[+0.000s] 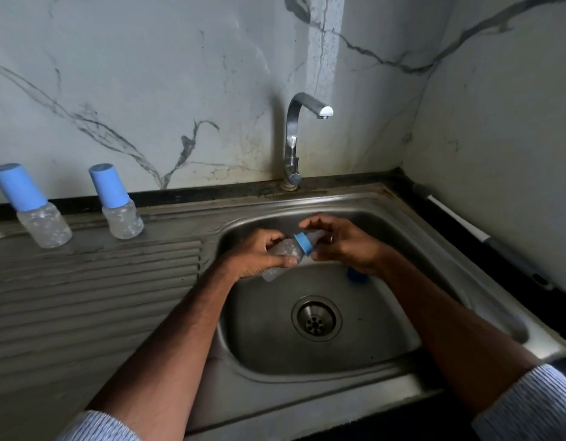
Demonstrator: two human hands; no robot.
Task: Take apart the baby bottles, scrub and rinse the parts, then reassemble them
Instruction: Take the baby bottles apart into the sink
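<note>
Over the sink basin (pixel 386 338) my left hand (pixel 259 254) grips the clear body of a baby bottle (pixel 283 251), held tilted. Its blue collar ring (pixel 303 244) and clear teat point to the right. My right hand (pixel 342 243) curls its fingers round the teat just past the ring. A blue cap (pixel 354 274) lies in the basin, mostly hidden under my right wrist. Two more capped baby bottles stand upright on the drainboard: one (pixel 30 206) at the far left, the other (pixel 116 202) nearer the basin.
A chrome tap (pixel 296 135) rises behind the basin with no water running. The drain (pixel 316 318) sits at the basin's middle. A ribbed drainboard (pixel 94 281) lies to the left. A white-handled tool (pixel 466 222) lies along the right wall. Marble walls close the corner.
</note>
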